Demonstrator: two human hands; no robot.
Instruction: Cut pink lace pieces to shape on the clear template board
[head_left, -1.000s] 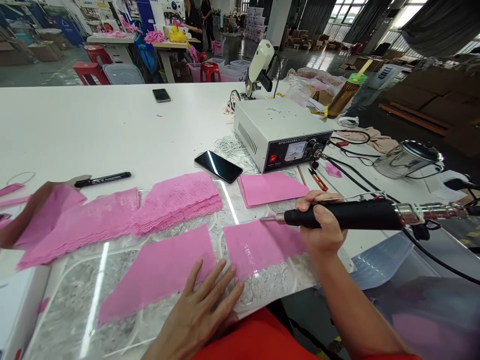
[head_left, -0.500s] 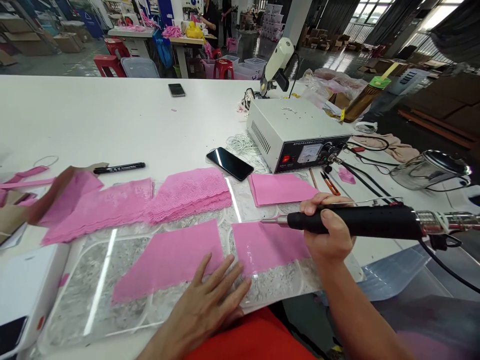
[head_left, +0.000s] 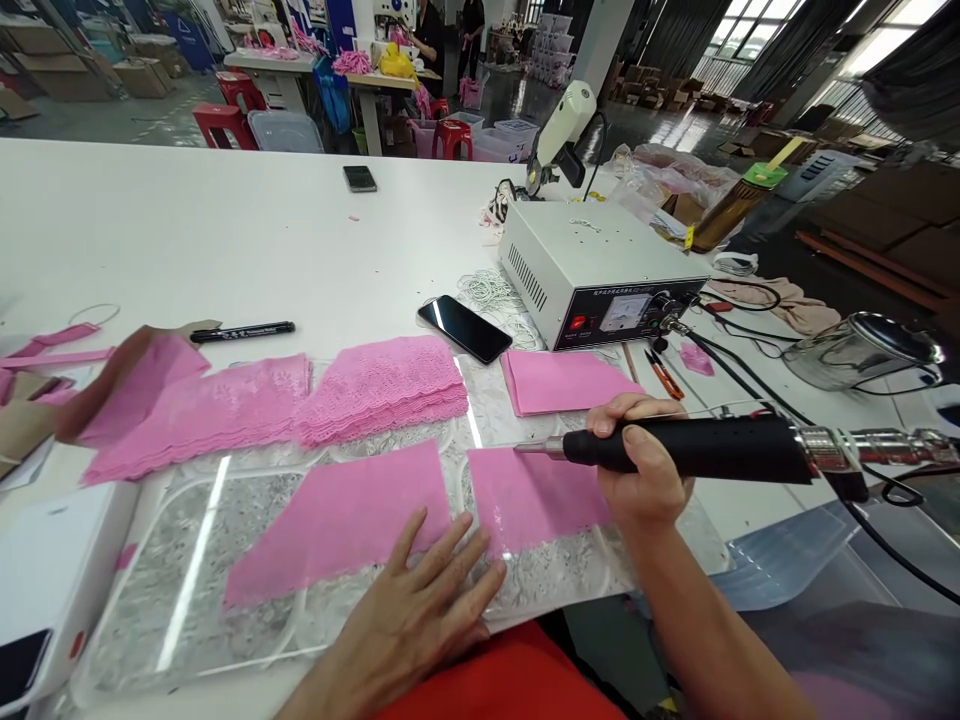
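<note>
My right hand [head_left: 645,465] is wrapped round the black handle of a corded hand tool [head_left: 712,447] with a thin metal tip. That tip points left, over the upper edge of a pink fabric piece [head_left: 532,500]; whether it touches cannot be made out. Spread flat, my left hand [head_left: 427,600] rests with its fingertips at the gap between this piece and a second pink piece [head_left: 360,510] with a slanted left side. Both pieces lie on a clear glossy sheet [head_left: 202,560]. Behind them are a stack of pink lace pieces [head_left: 382,390] and a folded pink stack [head_left: 566,380].
A grey control box [head_left: 600,270] with cables stands at the back right. Around it lie a black phone [head_left: 465,328], orange-handled snips [head_left: 664,375] and a glass jar [head_left: 862,350]. A marker [head_left: 242,332] and a white box [head_left: 60,560] are at left.
My right hand has moved the tool slightly left, its tip shifting a little along the fabric's upper edge. My left hand stays in place. The view has shifted slightly.
</note>
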